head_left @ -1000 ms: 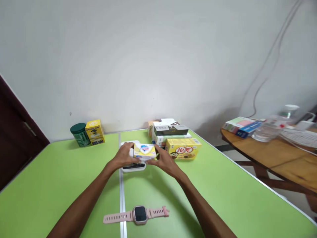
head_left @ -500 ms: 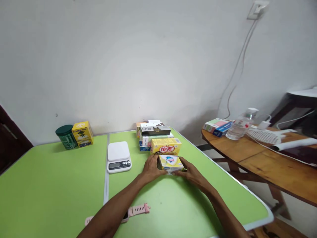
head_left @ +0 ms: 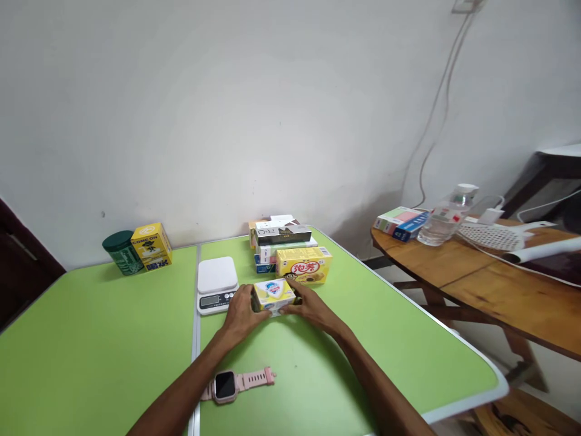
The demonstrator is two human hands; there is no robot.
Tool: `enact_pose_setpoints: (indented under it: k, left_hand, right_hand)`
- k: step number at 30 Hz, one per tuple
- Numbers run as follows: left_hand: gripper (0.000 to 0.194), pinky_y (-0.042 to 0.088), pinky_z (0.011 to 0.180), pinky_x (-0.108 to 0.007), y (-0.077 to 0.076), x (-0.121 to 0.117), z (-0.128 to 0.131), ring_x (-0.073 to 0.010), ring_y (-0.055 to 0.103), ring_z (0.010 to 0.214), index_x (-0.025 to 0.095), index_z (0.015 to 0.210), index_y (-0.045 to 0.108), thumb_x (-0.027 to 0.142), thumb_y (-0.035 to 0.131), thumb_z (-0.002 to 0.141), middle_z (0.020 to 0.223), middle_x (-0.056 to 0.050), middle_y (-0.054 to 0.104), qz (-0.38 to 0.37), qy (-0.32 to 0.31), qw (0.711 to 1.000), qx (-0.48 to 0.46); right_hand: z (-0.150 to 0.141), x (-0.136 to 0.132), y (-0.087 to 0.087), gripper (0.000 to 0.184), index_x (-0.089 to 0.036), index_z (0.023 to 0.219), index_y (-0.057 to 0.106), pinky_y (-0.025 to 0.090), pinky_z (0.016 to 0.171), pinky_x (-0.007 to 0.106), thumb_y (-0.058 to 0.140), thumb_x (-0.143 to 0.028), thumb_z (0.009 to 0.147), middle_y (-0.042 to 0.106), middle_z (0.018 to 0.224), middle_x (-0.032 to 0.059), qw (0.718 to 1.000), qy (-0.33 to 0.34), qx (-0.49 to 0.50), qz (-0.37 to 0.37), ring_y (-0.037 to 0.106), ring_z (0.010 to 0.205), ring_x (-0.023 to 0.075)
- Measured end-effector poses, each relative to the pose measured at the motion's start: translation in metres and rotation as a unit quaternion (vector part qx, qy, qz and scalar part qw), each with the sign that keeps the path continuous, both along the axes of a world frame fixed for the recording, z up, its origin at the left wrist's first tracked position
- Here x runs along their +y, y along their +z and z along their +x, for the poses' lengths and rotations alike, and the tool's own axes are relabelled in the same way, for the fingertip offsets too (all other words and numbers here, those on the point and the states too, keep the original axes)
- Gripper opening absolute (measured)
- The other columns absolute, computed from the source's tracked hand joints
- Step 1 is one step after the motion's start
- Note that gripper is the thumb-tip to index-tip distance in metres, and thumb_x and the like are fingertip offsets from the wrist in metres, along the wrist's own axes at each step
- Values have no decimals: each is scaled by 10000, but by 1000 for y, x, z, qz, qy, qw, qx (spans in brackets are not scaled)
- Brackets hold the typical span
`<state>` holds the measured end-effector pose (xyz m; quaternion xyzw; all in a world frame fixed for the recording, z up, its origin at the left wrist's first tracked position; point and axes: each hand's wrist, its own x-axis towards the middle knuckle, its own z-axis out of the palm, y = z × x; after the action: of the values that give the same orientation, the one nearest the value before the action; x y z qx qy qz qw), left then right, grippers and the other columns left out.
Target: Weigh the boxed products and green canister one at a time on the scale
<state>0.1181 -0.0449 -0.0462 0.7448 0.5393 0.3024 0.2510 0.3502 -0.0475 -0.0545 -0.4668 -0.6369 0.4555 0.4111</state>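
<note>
A small yellow soap box (head_left: 273, 293) with a blue and white logo sits low over the green table (head_left: 100, 339), gripped from both sides. My left hand (head_left: 240, 312) holds its left end and my right hand (head_left: 309, 306) its right end, fingers closed around it. Just left of the box stands a white kitchen scale (head_left: 216, 283), with nothing on its platform. Right behind the box lies a larger yellow snack box (head_left: 305, 266).
A stack of several boxes (head_left: 281, 237) stands behind the snack box. A green can (head_left: 122, 253) and a yellow carton (head_left: 151, 247) are at the back left. A pink smartwatch (head_left: 238, 383) lies near the front edge. A wooden table (head_left: 481, 272) with a water bottle (head_left: 447, 223) stands to the right.
One second ago both hands held the soap box over the scale. They carried it right, off the scale, to the table in front of the snack box, then a little back left.
</note>
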Motion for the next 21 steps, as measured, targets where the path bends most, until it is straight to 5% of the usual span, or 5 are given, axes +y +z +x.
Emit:
enact_pose_setpoints:
  k: [7,15,21]
  left_hand:
    - [382,521,898,-397,4,-6,-1,-301,673,1043,150,1078,617,323,800,790,1109,-139,708,21,79,995,65]
    - [475,525,968,-392,4,17,23,-308,669,1126,142,1157,632,250,840,743,1187,-162,705,15,80,994,67]
    - [515,529,989,-413,-3,50,43,-298,664,1130,166,1157,630,208,862,700,1184,-129,696,9,63,998,5]
  right_hand:
    - [-14,23,10,1064,-178,1565,523,455,1128,546,861,-645,670,605,1513,197,986,-2,-156,61,605,1317,412]
    - [11,16,5,778,-176,1414,666,552,762,404,754,-641,796,770,1070,131,968,-39,-228,101,667,798,267]
    - [26,-4,12,527,-209,1151,757,569,719,385,741,-604,803,781,1119,119,979,-129,-125,94,709,836,267]
